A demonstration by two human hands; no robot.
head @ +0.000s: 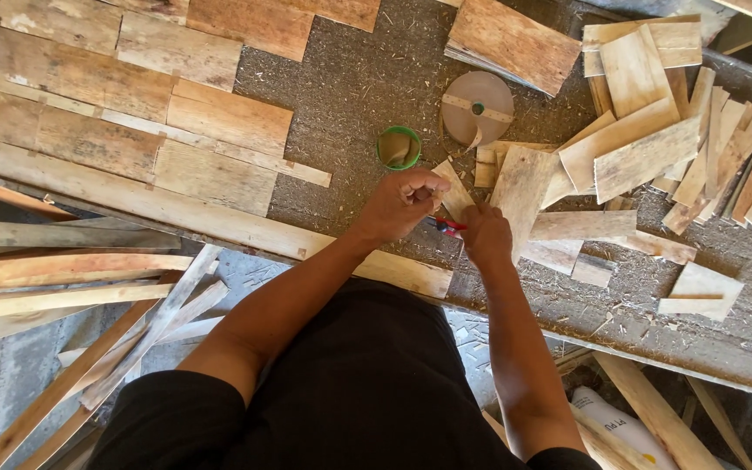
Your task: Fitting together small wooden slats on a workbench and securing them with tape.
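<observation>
My left hand is closed around the lower end of a small thin strip of wood, held just above the workbench. My right hand sits right beside it, fingers curled on a small tool with red handles that pokes out between the two hands. Its working end is hidden under my fingers. Both hands hover over a sawdust-covered bench top.
A green-rimmed roll of tape and a larger brown tape roll lie beyond my hands. Cut wood offcuts pile up at right, flat planks at left. Long slats lean below the bench edge.
</observation>
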